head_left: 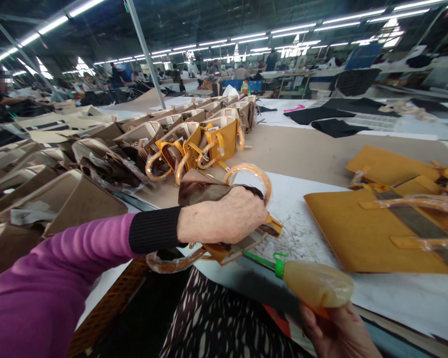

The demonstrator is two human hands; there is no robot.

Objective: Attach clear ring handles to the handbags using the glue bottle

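My left hand [233,214] is closed on a partly assembled brown and yellow handbag [199,189] at the table's near edge. One plastic-wrapped tan handle [256,172] rises beyond the hand; the other handle [175,263] hangs over the near side. My right hand [338,328] grips a clear squeeze bottle [317,283] of yellowish liquid, tipped on its side. The bottle's green nozzle [261,259] points left, its tip at the bag's near edge; whether it touches cannot be made out. My left fingertips are hidden behind the hand.
Rows of open brown bags [67,199] stand on the left, with yellow bags [218,139] just beyond my work. Flat yellow bags [358,228] lie at the right. Black pieces [321,117] lie farther back. An orange crate [108,308] sits below the table edge.
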